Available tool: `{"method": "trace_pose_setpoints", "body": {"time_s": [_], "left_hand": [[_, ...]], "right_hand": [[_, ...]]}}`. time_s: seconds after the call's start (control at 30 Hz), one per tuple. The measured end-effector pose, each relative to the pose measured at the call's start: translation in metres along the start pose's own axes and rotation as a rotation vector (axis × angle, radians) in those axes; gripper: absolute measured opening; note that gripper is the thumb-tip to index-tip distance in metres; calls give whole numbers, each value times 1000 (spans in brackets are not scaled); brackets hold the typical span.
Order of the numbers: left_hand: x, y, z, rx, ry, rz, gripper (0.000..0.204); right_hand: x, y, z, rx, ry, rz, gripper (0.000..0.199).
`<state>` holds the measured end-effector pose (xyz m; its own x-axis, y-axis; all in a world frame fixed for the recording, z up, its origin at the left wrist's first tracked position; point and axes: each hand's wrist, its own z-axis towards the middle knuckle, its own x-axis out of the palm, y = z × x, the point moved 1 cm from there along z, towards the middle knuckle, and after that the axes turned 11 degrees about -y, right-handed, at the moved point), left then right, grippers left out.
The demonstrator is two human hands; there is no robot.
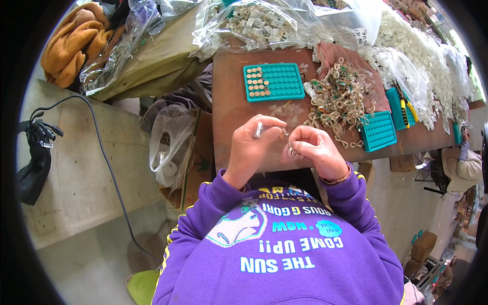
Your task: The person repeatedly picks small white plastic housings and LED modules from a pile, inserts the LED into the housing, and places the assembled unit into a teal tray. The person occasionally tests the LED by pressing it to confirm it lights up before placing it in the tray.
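Closely paired over the tabletop (231, 117)

Left grip (247, 152) pinches a small whitish piece (258, 130), long axis roughly up the view; right grip (323, 151), just to its right, is closed on a small corded piece (292, 152) and sits nearer the tangled bundles (339, 94). Counted: three teal trays (287, 81), one yellow-handled tool (403, 111), one piece per grip; bundles too tangled to number

Bright, diffuse light spread over the brown surface (226, 118) around the teal tray (287, 81). Glare whitened the plastic sheeting (365, 16) above the tray; a white strip (459, 43) glared far to its right. Below the tray, details between the hands (251, 148) (323, 150) blurred. Fisheye distortion bent the concrete ledge (76, 168) left of the tray.
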<state>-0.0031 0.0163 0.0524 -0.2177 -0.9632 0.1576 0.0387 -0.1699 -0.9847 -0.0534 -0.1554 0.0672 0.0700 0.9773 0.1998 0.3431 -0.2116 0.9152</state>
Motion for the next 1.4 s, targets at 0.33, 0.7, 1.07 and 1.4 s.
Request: {"method": "trace_pose_setpoints", "body": {"time_s": [0.33, 0.7, 1.07, 1.4], "left_hand": [[3, 2, -6, 97, -16, 123, 10], [20, 17, -10, -45, -147, -53, 10], [40, 30, -24, -259, -130, -270, 18], [29, 20, -32, -621, -31, -695, 34]], "right_hand": [[-3, -14, 1, 274, 178, 492, 13], [3, 9, -18, -827, -473, -641, 21], [-1, -13, -18, -948, -576, -682, 14], [-14, -25, -23, -268, -308, 143, 12]]}}
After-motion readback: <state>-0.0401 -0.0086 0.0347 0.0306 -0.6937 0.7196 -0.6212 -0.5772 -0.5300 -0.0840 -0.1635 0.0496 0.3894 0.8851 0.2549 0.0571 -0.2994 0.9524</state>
